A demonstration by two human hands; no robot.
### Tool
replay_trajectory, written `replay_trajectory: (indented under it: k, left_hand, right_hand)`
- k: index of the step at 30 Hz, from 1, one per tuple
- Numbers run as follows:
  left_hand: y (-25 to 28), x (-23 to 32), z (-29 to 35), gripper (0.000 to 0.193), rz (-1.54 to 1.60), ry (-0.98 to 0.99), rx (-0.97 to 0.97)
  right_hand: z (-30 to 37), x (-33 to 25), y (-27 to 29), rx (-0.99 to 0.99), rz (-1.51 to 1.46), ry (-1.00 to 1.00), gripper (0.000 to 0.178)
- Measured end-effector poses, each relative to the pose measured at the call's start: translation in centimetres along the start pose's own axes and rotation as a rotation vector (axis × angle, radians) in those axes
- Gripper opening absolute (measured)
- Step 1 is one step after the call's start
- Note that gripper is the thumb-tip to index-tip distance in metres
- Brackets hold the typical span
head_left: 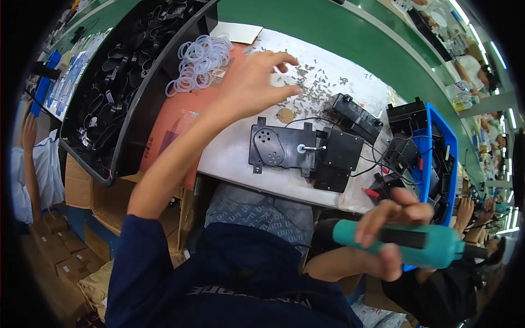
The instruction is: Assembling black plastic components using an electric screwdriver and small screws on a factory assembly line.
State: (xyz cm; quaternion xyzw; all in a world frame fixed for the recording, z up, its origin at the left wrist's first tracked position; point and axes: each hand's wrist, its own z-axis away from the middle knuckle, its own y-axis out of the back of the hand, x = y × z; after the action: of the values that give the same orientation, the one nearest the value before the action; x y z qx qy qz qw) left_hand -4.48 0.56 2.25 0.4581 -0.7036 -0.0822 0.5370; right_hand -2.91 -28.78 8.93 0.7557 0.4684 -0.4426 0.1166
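My left hand point(260, 82) reaches over the white worktable with fingers apart and nothing visible in them, beside a scatter of small screws point(317, 82). My right hand point(391, 232) is wrapped round a teal and black electric screwdriver point(426, 246), held low at the table's near right edge. Between the hands lies a flat black plastic housing point(284, 146) with a patch of round holes and a small metal rod on it. A black box-shaped part point(342, 150) adjoins its right side, with thin black cables trailing off. Behind that rests another long black part point(356, 119).
A large black bin point(112, 156) of black strap-like parts stands at the left. Clear plastic rings point(202, 57) lie heaped on an orange-red surface point(174, 117). On the right, a blue crate point(451, 158) holds black parts and cables. Red-handled tools point(372, 193) lie near it. Other people sit at both sides.
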Motion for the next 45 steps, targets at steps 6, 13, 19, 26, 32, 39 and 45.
replay_trajectory:
  k: [6, 13, 19, 26, 32, 39, 45]
  left_hand:
    - [-3.0, -2.0, -2.3, 0.029, 0.085, 0.095, -0.27]
    - [-3.8, -2.4, -1.9, 0.022, 0.124, 0.037, -0.211]
    - [-3.2, -2.3, -2.5, 0.011, 0.396, -0.103, -0.074]
    - [-2.4, -1.4, -1.5, 0.017, 0.473, -0.045, -0.12]
    - [-2.1, -1.0, -1.5, 0.024, 0.519, -0.005, -0.155]
    - [-2.1, 0.3, -1.2, 0.021, 0.767, 0.059, -0.155]
    - [-1.7, 1.0, -1.2, 0.026, 0.823, 0.108, -0.228]
  right_hand:
    - [-5.4, -1.6, -1.0, 0.186, -0.184, 0.144, 0.038]
    - [-10.4, -3.0, -2.8, 0.108, -0.142, 0.236, 0.025]
    - [-14.5, -1.4, -2.6, 0.037, 0.161, 0.229, 0.023]
    - [-16.2, 4.6, -2.0, 0.097, 0.241, 0.301, 0.024]
    - [-14.4, 6.6, -0.7, 0.211, 0.177, 0.244, 0.022]
    - [-13.7, 6.8, 0.2, 0.142, 0.017, 0.278, 0.018]
    - [-13.3, 6.1, 0.4, 0.148, -0.038, 0.214, 0.016]
